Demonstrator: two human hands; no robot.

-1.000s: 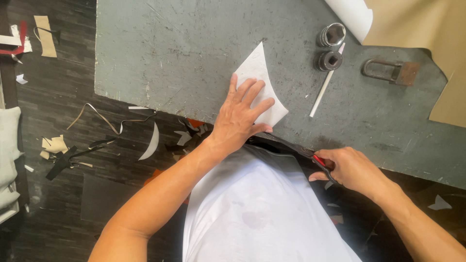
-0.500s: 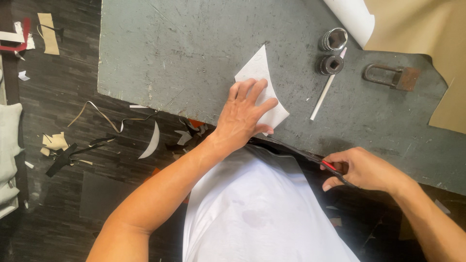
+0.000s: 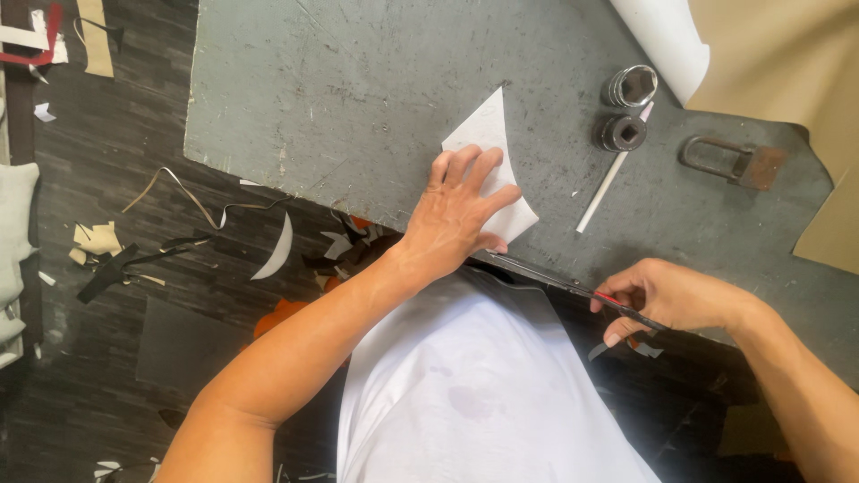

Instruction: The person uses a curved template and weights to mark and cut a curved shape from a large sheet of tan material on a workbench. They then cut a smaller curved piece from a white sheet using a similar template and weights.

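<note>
I am watching my left hand (image 3: 461,215) lying flat, fingers spread, pressing a white paper piece (image 3: 495,170) onto the grey desk (image 3: 340,98) near its 6 o'clock edge. My right hand (image 3: 671,298), at 4 o'clock from the paper, is curling its fingers around the handles of red-handled scissors (image 3: 573,288), whose blades are running along the desk edge toward the left palm. I judge the blade tips could be nicking that palm, since they are lying just beside it, or the paper could be sliding if the pressure eases. Compared with a second ago, the right hand is sitting farther toward 3 o'clock and the blades are showing longer.
</note>
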